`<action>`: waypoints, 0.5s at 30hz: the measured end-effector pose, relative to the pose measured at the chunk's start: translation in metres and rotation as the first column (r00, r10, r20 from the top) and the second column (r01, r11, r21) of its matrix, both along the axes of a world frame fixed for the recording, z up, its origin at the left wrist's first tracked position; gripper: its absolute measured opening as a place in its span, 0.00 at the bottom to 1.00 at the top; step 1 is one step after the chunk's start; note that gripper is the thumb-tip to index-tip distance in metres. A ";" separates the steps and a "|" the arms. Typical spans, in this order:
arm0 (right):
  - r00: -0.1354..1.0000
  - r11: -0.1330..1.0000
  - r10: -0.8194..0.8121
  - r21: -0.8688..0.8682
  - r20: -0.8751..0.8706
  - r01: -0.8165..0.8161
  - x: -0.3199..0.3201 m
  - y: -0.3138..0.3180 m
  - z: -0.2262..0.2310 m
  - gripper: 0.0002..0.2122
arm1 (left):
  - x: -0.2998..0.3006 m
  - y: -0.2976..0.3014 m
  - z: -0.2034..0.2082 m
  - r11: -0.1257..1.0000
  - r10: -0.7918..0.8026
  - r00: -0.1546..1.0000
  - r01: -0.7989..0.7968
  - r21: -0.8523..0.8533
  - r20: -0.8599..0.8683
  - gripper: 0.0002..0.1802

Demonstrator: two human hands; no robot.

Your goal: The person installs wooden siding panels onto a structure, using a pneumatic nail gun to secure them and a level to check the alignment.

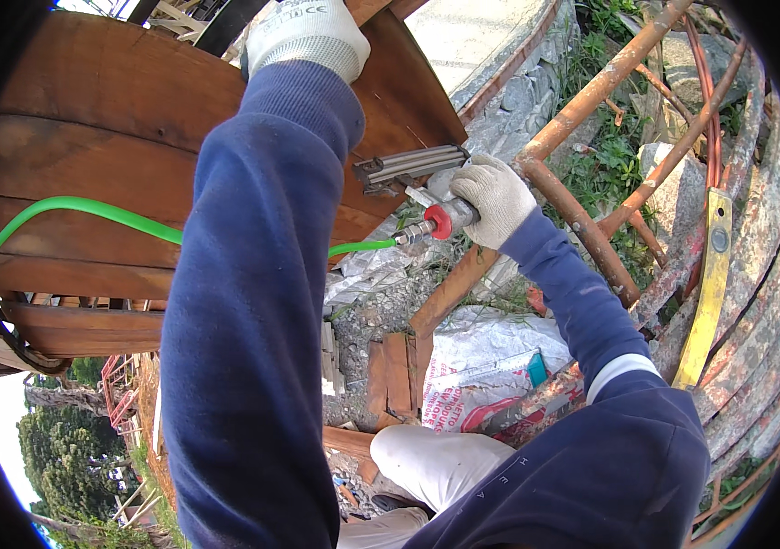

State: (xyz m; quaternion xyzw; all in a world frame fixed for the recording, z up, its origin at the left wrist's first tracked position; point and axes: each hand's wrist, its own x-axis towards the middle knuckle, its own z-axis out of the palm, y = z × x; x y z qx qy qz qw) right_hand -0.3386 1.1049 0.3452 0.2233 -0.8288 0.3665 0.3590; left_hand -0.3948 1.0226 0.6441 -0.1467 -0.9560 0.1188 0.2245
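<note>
Curling its gloved fingers around a pneumatic nailer (461, 210), the right hand (495, 197) is holding the tool beside the lower right edge of the brown wooden boards (88, 151). The magazine is overlapping that edge in view, though whether the nose is touching wood I cannot tell. The left hand (306, 41), also gloved, is reaching to the top of the view; its fingertips are out of sight, so whether it is gripping anything I cannot tell.

Most of the boards are already lying edge to edge, while a gap is showing toward the lower left. The fastenings are not showing, so how much fixing is left remains unclear.

A green air hose (106, 209) is running across the boards and passing behind the left sleeve, which is hiding much of the middle. Rusty pipes (582, 110) are crowding the right arm, and a yellow spirit level (710, 274) is leaning near them. Below, a teal-handled handsaw (536, 369) is lying on a white sack (449, 352), beside wood offcuts (395, 366).
</note>
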 end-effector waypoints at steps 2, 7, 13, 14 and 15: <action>1.000 1.000 0.009 0.009 -0.015 -0.009 0.000 -0.001 0.001 0.14 | -0.029 -0.012 -0.005 0.992 0.018 0.998 -0.025 -0.123 -0.056 0.36; 0.995 0.996 -0.090 -0.025 -0.042 0.089 0.003 0.003 -0.001 0.16 | -0.030 -0.010 -0.006 0.981 0.032 0.996 -0.047 -0.190 -0.079 0.36; 0.996 0.996 -0.092 0.013 0.000 0.092 -0.001 0.016 0.003 0.19 | -0.036 -0.015 -0.009 0.983 0.006 0.995 -0.025 -0.183 -0.104 0.35; 0.997 0.997 -0.083 0.012 0.004 0.083 -0.001 0.017 0.004 0.19 | -0.036 -0.015 -0.009 0.982 0.004 0.994 -0.024 -0.187 -0.107 0.35; 0.997 0.997 -0.073 0.010 0.007 0.073 -0.001 0.018 0.004 0.19 | -0.035 -0.015 -0.009 0.981 0.001 0.994 -0.022 -0.191 -0.110 0.35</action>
